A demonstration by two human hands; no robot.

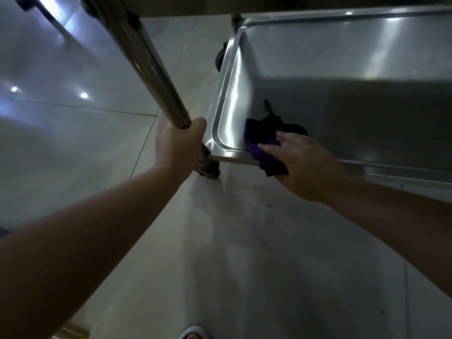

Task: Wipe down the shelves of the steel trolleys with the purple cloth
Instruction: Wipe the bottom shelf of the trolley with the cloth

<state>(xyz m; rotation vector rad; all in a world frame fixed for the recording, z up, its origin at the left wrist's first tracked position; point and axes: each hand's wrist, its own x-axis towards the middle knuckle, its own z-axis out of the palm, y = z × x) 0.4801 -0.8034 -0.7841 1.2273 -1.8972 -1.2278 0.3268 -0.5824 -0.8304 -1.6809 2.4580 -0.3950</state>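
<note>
Left hand (179, 145) grips trolley's upright post (149, 67); right hand (302, 165), fingers flat, presses purple cloth (263, 145) onto btm steel shelf (318, 77) corner.

**Purple cloth on the lowest trolley shelf**

The purple cloth (264, 145), dark and crumpled, lies at the near left corner of the trolley's bottom shelf (318, 69), a shallow steel tray with a raised rim, one end drooping over the near rim

Dim, wide-angle view with hard glare on steel.
We see streaks glinting on the shelf (342, 69), a broad shadow across it, soft blur and edges bowing outward.
</note>
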